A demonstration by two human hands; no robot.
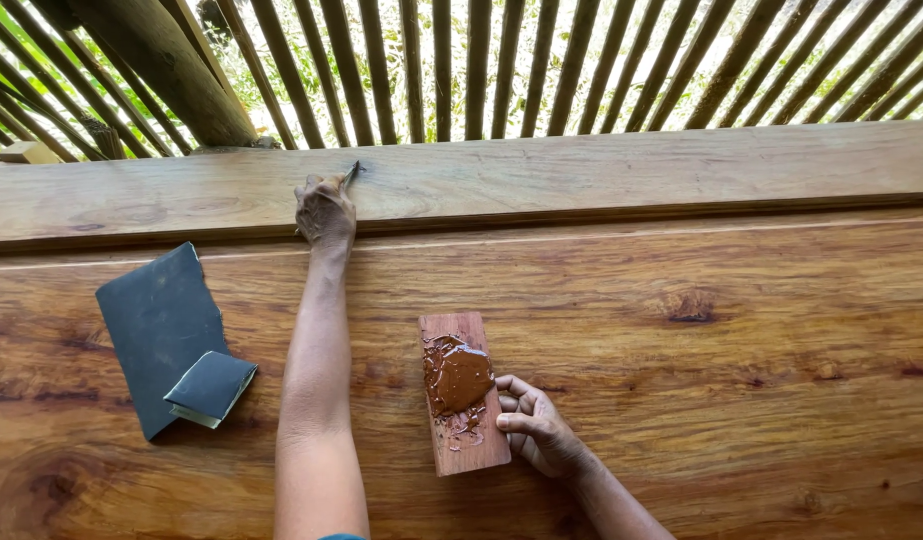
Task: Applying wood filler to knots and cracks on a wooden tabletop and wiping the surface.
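Dark grey sandpaper sheet (157, 325) lies flat at left on the glossy wooden surface (732, 400), with a folded sandpaper piece (212, 388) on its corner. Left hand (325, 208) is closed around a thin metal tool (351, 173), tip on the raised plank (602, 170). Small rectangular wood block (464, 395), smeared with brown putty (456, 375), lies mid-surface. Right hand (537, 425), loosely curled, fingertips touching the block's edge.

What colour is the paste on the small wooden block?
Glossy reddish-brown paste on the small wooden block, seen in the head view.
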